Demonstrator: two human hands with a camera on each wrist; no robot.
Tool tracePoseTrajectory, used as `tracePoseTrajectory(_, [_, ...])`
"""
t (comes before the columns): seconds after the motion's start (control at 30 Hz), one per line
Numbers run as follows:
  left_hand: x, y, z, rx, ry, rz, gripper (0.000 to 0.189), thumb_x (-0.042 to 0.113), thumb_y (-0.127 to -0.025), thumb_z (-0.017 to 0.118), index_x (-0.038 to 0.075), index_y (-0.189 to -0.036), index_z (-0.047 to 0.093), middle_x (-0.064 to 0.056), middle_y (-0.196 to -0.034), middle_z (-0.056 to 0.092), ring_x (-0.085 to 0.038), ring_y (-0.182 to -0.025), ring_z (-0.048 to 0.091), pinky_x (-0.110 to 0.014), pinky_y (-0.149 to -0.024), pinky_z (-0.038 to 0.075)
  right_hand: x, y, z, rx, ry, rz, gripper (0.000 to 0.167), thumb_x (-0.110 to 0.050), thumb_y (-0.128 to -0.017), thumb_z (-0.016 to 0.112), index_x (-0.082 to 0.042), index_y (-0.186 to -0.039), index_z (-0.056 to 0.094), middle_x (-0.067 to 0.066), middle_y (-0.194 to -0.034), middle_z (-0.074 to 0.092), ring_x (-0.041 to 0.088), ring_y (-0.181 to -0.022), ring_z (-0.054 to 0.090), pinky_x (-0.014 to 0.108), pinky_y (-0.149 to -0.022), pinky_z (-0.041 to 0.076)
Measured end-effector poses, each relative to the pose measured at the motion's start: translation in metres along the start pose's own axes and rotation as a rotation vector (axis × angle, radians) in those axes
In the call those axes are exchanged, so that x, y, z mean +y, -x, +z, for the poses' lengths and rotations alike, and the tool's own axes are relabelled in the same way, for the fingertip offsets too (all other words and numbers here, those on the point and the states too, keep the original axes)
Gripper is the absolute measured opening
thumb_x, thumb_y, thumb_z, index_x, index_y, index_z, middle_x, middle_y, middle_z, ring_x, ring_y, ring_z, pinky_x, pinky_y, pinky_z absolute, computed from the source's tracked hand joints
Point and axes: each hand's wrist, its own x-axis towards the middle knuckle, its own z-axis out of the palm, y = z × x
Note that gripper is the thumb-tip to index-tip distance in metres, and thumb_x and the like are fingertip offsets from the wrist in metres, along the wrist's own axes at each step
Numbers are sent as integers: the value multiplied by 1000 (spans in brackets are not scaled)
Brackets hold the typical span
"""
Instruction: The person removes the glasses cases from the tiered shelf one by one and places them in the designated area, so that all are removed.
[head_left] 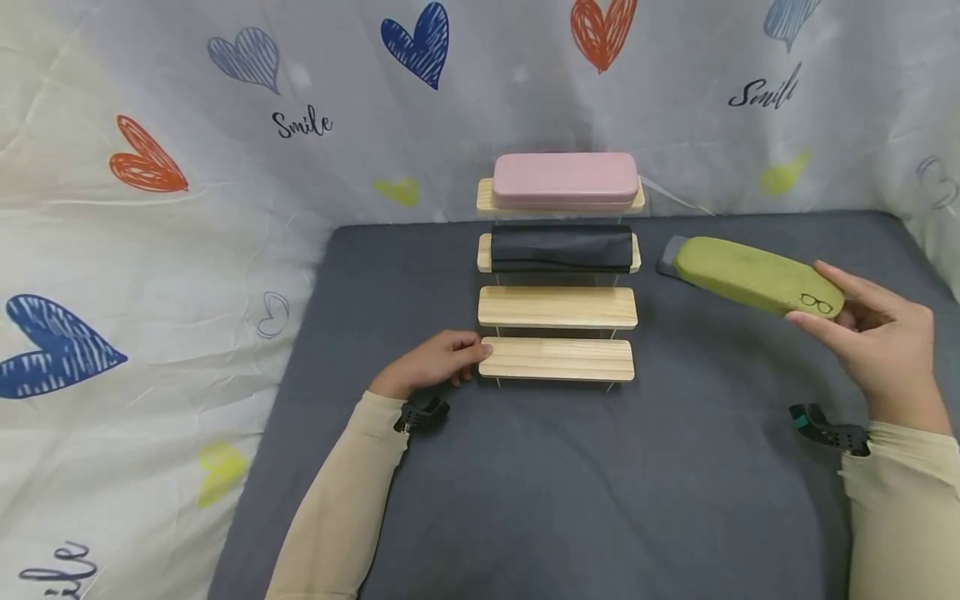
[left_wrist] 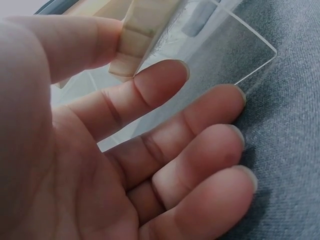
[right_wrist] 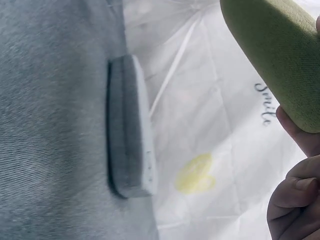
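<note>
My right hand (head_left: pixel 892 342) pinches the near end of a green glasses case (head_left: pixel 757 275), marked with a small glasses drawing, and holds it above the table. In the right wrist view, the green case (right_wrist: pixel 280 55) fills the upper right corner. A grey-blue glasses case (right_wrist: pixel 130 130) lies on the table behind it, mostly hidden in the head view. At the stepped stand, my left hand (head_left: pixel 435 362) grips the left end of the lowest wooden shelf (head_left: pixel 555 358), thumb on top. The left wrist view shows the stand's clear side panel (left_wrist: pixel 240 62) beside the fingers.
A pink glasses case (head_left: pixel 566 179) lies on the top shelf, a black case (head_left: pixel 562 248) on the one below. The third wooden shelf (head_left: pixel 558 307) is bare. Grey cloth covers the table (head_left: pixel 562 492). A white sheet (head_left: pixel 510 108) printed with hearts hangs behind.
</note>
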Motion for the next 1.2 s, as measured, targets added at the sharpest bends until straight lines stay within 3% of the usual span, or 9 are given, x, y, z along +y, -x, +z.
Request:
tracePoseTrajectory(0.1, [0,0,1,-1,1,0,44,42,-112,52,7,-87,59,-11,-82,61,-26,-79,64,-40,-70,56,7,2,3,-47,32,44,64,9,-85,83,-8,-144,64,-18,-101,66,2,-58,47,12,-51,37])
tracePoseTrajectory(0.2, [0,0,1,0,1,1,43,42,-112,52,7,-87,58,-10,-82,61,-26,-79,64,-39,-70,56,15,0,7,-93,73,88,66,1,-87,86,-12,-147,62,-13,-82,59,4,-55,41,20,-46,32])
tracePoseTrajectory(0.37, [0,0,0,-4,4,-2,43,42,-112,52,6,-88,59,-10,-83,61,-26,-80,63,-39,-70,55,28,-2,12,-136,133,140,67,-9,-86,89,-14,-148,62,-7,-63,47,7,-52,35,31,-44,26])
tracePoseTrajectory(0.77, [-1,-2,-1,3,2,-10,41,44,-110,55,9,-89,64,-8,-82,63,-25,-77,62,-39,-69,56,41,-2,14,-180,220,177,69,-25,-87,91,-22,-149,61,-5,-63,46,9,-55,37,32,-46,29])
tracePoseTrajectory(1.2, [0,-1,0,5,-3,-18,42,44,-110,55,9,-88,63,-8,-81,62,-26,-77,61,-39,-69,56,50,-3,20,-193,284,136,70,-32,-86,91,-28,-149,62,0,-58,45,10,-52,37,31,-45,30])
